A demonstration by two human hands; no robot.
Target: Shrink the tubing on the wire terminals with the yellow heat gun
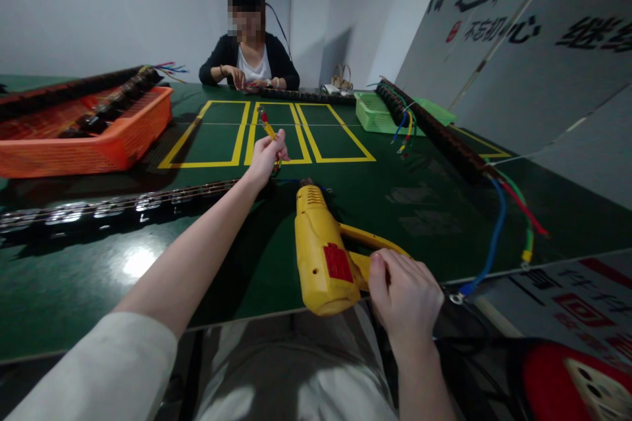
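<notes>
My right hand (407, 289) is wrapped round the handle of a yellow heat gun (320, 256) with a red label. The gun's nozzle points away from me, near a blue wire on the tabletop. Farther out, my left hand (269, 156) is closed on a yellow wire (268, 128) with a red sleeve and a metal terminal at its raised end. Other wire ends show below that hand. A long black bar with metal rods (143, 207) lies on the table to the left, its right end partly hidden behind my left forearm.
An orange basket (143, 125) at left holds similar dark bars. At right, a green basket (370, 112) supports a long bar (439, 131) with coloured wires (498, 230) hanging past the table edge. Yellow tape rectangles (340, 160) mark the green table. Another person (251, 59) works opposite.
</notes>
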